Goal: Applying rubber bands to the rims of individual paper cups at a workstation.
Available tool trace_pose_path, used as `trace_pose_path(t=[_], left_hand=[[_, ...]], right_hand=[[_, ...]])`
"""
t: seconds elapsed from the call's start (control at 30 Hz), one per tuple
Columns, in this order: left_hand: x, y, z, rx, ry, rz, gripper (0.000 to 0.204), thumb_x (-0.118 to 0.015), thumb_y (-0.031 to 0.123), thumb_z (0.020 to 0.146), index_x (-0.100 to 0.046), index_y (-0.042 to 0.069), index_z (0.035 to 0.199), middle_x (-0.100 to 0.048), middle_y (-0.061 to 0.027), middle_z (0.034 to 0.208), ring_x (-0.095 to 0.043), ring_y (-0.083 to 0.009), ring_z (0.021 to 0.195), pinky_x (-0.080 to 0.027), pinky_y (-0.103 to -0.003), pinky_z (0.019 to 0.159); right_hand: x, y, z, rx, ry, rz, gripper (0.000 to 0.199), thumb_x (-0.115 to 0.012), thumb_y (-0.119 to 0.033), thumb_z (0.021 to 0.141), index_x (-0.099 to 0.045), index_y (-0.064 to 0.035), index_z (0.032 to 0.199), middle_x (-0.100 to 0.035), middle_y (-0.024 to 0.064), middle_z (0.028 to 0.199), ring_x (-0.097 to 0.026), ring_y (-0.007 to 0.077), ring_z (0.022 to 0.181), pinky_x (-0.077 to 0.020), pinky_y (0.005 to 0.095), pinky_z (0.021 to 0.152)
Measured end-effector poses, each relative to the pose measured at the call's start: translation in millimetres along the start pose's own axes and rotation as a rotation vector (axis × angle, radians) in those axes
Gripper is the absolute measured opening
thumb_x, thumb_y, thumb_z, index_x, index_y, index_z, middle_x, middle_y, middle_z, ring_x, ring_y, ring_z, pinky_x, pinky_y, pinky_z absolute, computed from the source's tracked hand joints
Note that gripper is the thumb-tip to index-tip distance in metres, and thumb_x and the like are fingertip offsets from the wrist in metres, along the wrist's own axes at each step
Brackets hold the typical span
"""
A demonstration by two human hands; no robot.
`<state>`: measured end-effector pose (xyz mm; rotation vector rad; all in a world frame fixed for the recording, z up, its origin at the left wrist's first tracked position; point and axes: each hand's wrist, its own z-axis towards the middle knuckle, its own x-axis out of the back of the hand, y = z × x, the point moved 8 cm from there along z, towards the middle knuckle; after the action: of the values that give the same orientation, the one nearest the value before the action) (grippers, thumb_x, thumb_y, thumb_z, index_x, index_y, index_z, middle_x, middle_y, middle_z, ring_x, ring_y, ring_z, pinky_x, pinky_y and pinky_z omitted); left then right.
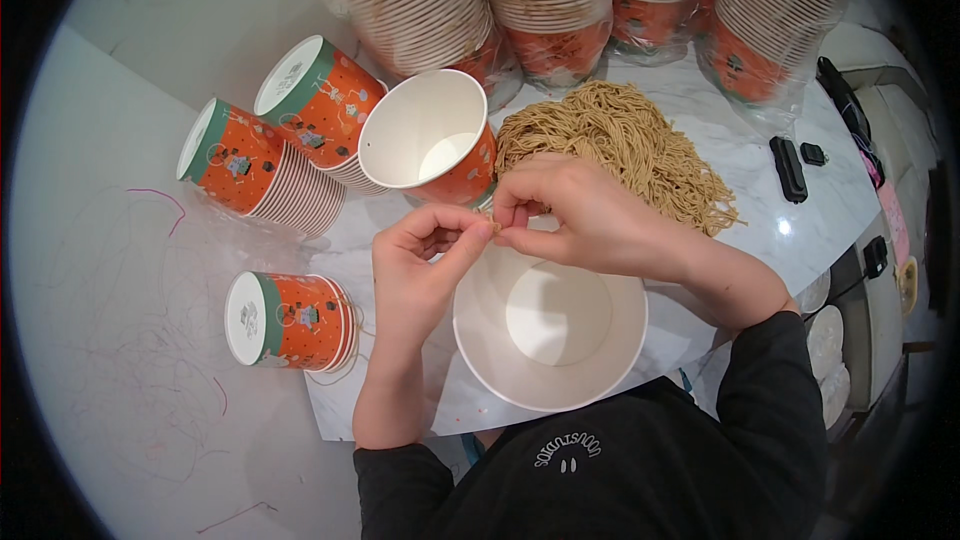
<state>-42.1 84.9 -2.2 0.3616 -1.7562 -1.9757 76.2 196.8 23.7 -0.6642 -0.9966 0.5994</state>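
Both hands meet at the far-left rim of a white-lined paper bucket (490,330), which stands mouth up close to my body. My left hand (415,265) pinches a short bit of tan cord (493,224) between thumb and forefinger. From the other side my right hand (565,210) pinches at the same spot, its fingers curled. How the cord runs there is too small to make out. Just beyond my right hand lies a heap of loose tan cord (640,145). An orange paper bucket (430,135), tilted with its white inside showing, stands past my left hand.
Nested orange and green buckets lie on their sides at the left (240,160), with a shorter stack (290,322) nearer me. Tall plastic-wrapped bucket stacks (555,20) line the far side. Small black devices (788,170) rest on the marbled table (830,200) at right.
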Motion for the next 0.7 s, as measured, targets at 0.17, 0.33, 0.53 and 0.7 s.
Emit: trace_pose_path(t=[0.17, 0.33, 0.53, 0.7], left_hand=[[5, 0, 0, 0.026, 0.016, 0.002, 0.006, -0.077, 0.0, 0.089, -0.073, -0.003, 0.093, -0.075, -0.0051, 0.09, -0.068, -0.0081, 0.081, -0.055, -0.023, 0.078], [15, 0, 3, 0.03, 0.04, 0.016, 0.008, -0.078, 0.0, 0.086, -0.073, -0.004, 0.092, -0.075, -0.0067, 0.091, -0.068, -0.0083, 0.08, -0.055, -0.023, 0.077], [11, -2, 5, 0.05, 0.01, 0.012, 0.01, -0.079, -0.001, 0.085, -0.071, -0.003, 0.092, -0.075, -0.0093, 0.1, -0.068, -0.0077, 0.084, -0.055, -0.022, 0.078], [3, -1, 7, 0.093, -0.006, 0.01, 0.017, -0.08, 0.0, 0.085, -0.069, -0.001, 0.098, -0.075, -0.0088, 0.106, -0.068, -0.007, 0.086, -0.054, -0.02, 0.077]], right_hand=[[0, 0, 1, -0.011, -0.02, 0.006, 0.013, -0.074, -0.01, 0.085, -0.064, -0.0033, 0.088, -0.064, 0.0065, 0.085, -0.064, 0.0225, 0.085, -0.0505, 0.0361, 0.076], [9, 3, 1, -0.016, -0.001, -0.069, 0.012, -0.073, -0.011, 0.082, -0.064, -0.0035, 0.085, -0.065, 0.0088, 0.083, -0.063, 0.0261, 0.084, -0.0502, 0.0393, 0.075], [7, 5, 0, -0.074, -0.074, 0.005, 0.013, -0.073, -0.012, 0.083, -0.064, -0.002, 0.086, -0.066, 0.01, 0.087, -0.065, 0.0259, 0.086, -0.0522, 0.0385, 0.076], [4, 6, 0, -0.126, -0.124, 0.048, 0.014, -0.074, -0.01, 0.085, -0.065, -0.0008, 0.089, -0.066, 0.0086, 0.091, -0.067, 0.0229, 0.088, -0.055, 0.0349, 0.079]])
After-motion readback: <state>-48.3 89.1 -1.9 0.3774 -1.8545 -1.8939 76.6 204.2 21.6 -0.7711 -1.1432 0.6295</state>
